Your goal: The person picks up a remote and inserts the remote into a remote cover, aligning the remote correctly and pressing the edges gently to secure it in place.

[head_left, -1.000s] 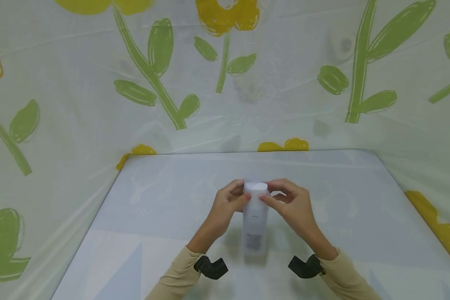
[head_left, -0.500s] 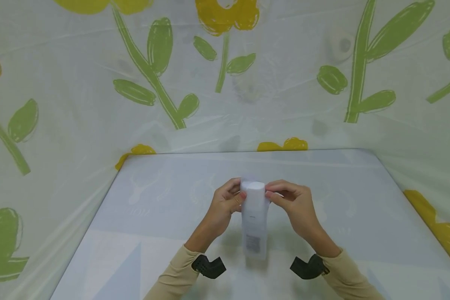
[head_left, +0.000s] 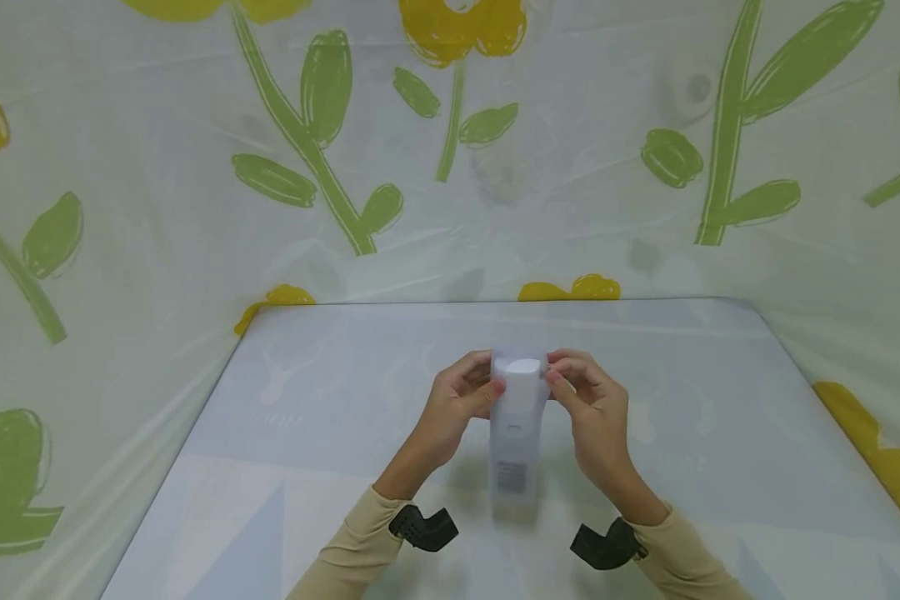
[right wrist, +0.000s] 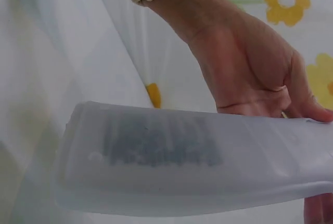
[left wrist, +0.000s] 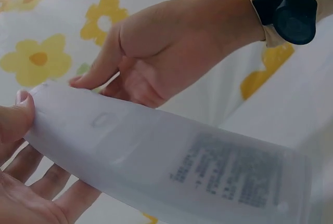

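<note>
Pinching the white tube (head_left: 516, 421) near its cap end, the left hand (head_left: 457, 408) and right hand (head_left: 592, 412) hold it apparently just above the counter (head_left: 330, 392); such fingertip-only grips could let the smooth plastic slip and drop.

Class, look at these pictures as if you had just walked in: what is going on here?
A person in beige sleeves holds a white squeeze tube upright between both hands above a pale table. The left hand and the right hand each pinch the tube's upper end with fingertips and thumb. The wrist views show a block of small grey print on the tube's lower half, too blurred to read. A flower-printed plastic sheet hangs behind and beside the table.
</note>
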The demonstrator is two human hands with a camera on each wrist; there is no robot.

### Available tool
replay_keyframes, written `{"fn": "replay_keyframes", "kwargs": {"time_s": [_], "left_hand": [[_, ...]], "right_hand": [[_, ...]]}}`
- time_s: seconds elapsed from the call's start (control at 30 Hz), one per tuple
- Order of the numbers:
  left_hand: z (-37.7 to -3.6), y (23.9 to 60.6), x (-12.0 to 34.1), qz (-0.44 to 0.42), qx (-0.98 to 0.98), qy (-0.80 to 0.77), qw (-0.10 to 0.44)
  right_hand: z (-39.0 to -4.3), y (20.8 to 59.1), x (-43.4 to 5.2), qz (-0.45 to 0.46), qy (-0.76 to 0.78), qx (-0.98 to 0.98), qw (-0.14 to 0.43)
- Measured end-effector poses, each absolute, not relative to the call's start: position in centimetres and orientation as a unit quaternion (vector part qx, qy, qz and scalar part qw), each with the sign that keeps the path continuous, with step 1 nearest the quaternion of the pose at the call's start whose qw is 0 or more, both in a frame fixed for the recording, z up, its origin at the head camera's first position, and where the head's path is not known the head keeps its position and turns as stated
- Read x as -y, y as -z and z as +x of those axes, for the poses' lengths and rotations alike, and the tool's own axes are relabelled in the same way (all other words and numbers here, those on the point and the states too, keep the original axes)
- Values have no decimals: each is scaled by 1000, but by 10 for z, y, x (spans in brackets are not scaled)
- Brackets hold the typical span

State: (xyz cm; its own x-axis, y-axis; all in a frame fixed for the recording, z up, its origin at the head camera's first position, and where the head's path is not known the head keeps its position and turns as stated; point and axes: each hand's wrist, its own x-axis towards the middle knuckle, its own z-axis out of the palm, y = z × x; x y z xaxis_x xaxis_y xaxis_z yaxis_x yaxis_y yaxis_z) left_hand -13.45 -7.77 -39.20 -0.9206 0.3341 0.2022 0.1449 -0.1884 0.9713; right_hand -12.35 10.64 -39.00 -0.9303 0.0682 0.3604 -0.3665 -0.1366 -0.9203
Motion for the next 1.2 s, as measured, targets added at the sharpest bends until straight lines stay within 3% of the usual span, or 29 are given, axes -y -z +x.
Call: {"fn": "replay_keyframes", "kwargs": {"time_s": [0.4,0.73,1.0,1.2], "left_hand": [[-141,401,82,188,-647,-737,59],[-136,395,80,155,-649,-742,57],[-131,394,74,140,-617,-771,69],[-123,404,72,129,-601,-778,130]], "right_hand": [[-126,394,-108,43,-826,562,17],[-130,391,-113,155,-749,643,41],[-134,385,-114,166,-751,638,46],[-137,376,-119,109,-761,637,67]]}}
